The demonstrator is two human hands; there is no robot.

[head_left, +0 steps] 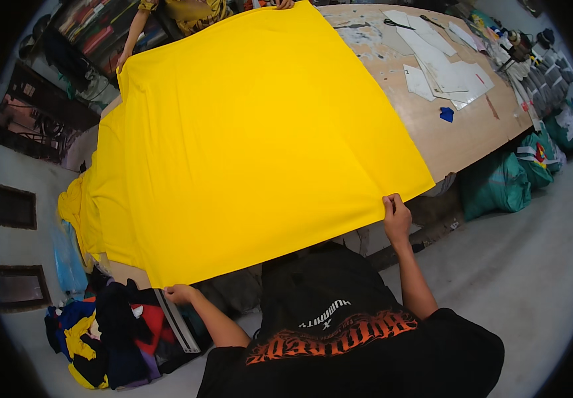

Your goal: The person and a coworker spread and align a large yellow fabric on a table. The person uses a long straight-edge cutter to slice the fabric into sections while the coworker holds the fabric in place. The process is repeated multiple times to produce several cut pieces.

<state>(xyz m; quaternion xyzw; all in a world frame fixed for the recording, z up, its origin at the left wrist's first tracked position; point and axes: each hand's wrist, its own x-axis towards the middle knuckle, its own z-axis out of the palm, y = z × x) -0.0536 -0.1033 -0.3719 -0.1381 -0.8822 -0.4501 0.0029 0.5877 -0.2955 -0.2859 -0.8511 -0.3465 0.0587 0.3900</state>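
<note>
A large sheet of yellow fabric (247, 146) is spread over the table, its near edge stretched between my two hands. My left hand (180, 294) pinches that edge close to the near left corner. Farther right, my right hand (398, 215) grips the same edge between thumb and fingers, a short way in from the near right corner. Faint creases run from the right grip into the cloth. Across the table another person's hand (123, 61) holds the far left corner, and that person's other hand (285, 3) is at the far edge.
On the wooden table (472, 136) at right lie white paper patterns (442, 63), black scissors (398, 24) and a small blue scrap (446, 115). Green sacks (495, 186) stand beneath its right side. Bunched yellow cloth (77, 205) hangs at left, above a pile of coloured garments (111, 331).
</note>
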